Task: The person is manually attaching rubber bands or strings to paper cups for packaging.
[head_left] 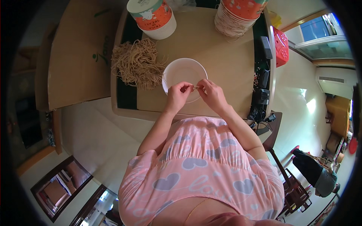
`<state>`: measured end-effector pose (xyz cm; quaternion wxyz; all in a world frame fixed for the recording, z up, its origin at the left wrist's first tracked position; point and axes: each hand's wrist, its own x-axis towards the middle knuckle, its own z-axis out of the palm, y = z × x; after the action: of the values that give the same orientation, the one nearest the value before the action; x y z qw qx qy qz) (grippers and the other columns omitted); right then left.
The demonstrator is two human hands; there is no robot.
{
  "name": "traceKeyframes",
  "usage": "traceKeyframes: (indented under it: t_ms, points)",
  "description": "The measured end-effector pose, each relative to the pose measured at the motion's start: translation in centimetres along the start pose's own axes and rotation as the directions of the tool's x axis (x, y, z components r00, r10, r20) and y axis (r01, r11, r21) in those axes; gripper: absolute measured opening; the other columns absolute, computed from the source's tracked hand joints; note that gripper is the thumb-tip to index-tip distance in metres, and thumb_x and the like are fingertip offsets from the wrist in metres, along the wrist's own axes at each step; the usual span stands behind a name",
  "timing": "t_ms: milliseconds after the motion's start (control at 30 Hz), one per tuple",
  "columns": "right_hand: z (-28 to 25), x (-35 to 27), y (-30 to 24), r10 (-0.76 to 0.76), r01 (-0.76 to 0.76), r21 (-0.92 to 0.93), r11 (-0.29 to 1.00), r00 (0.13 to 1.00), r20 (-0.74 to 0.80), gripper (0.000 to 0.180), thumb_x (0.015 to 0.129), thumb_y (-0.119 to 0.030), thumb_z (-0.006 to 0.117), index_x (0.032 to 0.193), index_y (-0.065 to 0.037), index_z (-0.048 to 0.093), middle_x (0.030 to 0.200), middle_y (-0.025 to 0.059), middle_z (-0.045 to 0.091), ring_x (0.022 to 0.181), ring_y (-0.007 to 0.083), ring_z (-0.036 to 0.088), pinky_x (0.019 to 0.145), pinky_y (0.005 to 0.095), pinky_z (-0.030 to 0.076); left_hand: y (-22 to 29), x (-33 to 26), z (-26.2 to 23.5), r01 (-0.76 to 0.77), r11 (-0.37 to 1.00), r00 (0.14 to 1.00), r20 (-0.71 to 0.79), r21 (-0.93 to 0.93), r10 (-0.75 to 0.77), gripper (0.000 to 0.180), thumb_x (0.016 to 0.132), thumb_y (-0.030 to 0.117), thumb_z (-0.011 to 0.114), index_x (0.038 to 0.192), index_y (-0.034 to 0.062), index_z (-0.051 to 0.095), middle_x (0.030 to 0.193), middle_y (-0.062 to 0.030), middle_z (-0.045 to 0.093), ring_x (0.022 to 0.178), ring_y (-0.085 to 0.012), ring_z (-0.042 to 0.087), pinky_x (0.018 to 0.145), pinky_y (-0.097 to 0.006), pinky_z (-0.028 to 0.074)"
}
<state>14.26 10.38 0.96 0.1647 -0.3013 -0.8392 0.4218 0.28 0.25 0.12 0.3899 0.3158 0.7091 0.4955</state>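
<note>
Head view. The white tub (pixel 184 66) is the reference: it sits open end up on a brown sheet (pixel 230 71) covering most of the tabletop (pixel 127 94). The left hand (pixel 177 97) is over the near-left part of the tub's rim, thumb and fingers pinched together. The right hand (pixel 212 95) is over the near-right part, its fingertips likewise closed in a pinch. Between them both hands grip a small tan strand (pixel 195 87), located above the near side of the tub; its exact form is too small to tell.

A loose heap of tan cord (pixel 136 64) lies just left of the tub. Beyond the tub to the far left stands a stack of orange-and-white printed tubs (pixel 160 27); to the far right stands a similar stack, its lower part ringed with cord (pixel 233 27). Well to the right of the tub, black devices (pixel 263 96) line the tabletop edge, and a red stool (pixel 281 47) is past that edge. A large cardboard box (pixel 77 56) is well to the left of the tub.
</note>
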Motion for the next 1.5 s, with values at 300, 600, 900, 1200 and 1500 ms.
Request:
traceKeyframes:
  t_ms: [300,600,900,1200,1500]
  points:
    - [0.0,-0.4,0.2,-0.023,0.024,-0.067,0.997,1.0,0.019,0.013,0.082,-0.012,0.064,0.095,-0.007,0.063,0.085,0.0097,0.063,0.071,0.0259,0.065,0.061,0.0345,0.052,0.1,0.0,0.1,0.021,0.999,0.999,0.049,0.041,-0.023,0.01,0.089,0.004,0.059,0.094,-0.0027,0.065,0.081,-0.0064,0.069,0.076,-0.0103,0.065,0.069,-0.023,0.051]
    - [-0.4,-1.0,-1.5,0.03,-0.035,-0.099,0.995,0.998,-0.05,0.018,0.082,-0.012,0.064,0.099,-0.009,0.061,0.092,0.0094,0.063,0.072,0.0268,0.066,0.062,0.0349,0.052,0.4,-0.2,0.2,0.015,0.997,0.998,0.058,0.072,-0.019,0.01,0.089,0.004,0.059,0.093,-0.0031,0.065,0.08,-0.0062,0.069,0.074,-0.0092,0.064,0.068,-0.023,0.05]
    - [0.1,-0.8,-0.7,0.035,-0.035,-0.006,0.999,0.999,-0.03,0.008,0.084,-0.013,0.061,0.089,-0.007,0.06,0.084,0.0099,0.065,0.07,0.0282,0.065,0.061,0.0371,0.052,1.0,-0.3,0.2,0.027,0.996,0.999,0.039,0.081,-0.03,0.011,0.091,0.007,0.058,0.094,-0.0009,0.065,0.079,-0.0042,0.068,0.07,-0.0067,0.061,0.061,-0.021,0.047]
    - [-0.2,-0.9,-0.9,0.004,-0.004,-0.03,1.0,1.0,-0.022,0.01,0.085,-0.014,0.061,0.092,-0.008,0.062,0.085,0.0096,0.065,0.069,0.0275,0.065,0.059,0.0368,0.051,1.0,-0.2,0.4,0.012,0.998,0.999,0.052,0.063,-0.015,0.009,0.089,0.004,0.059,0.091,-0.0031,0.064,0.078,-0.009,0.069,0.073,-0.013,0.066,0.067,-0.026,0.052]
    - [-0.4,-1.0,-0.9,-0.006,0.006,-0.032,0.999,1.0,-0.013,0.008,0.085,-0.014,0.06,0.092,-0.01,0.062,0.084,0.0087,0.064,0.068,0.0277,0.064,0.059,0.0372,0.051,0.4,-0.2,0.4,-0.026,0.998,0.998,0.052,0.057,0.023,0.01,0.091,0.006,0.058,0.092,-0.0006,0.064,0.077,-0.0027,0.067,0.067,-0.0055,0.058,0.059,-0.021,0.045]
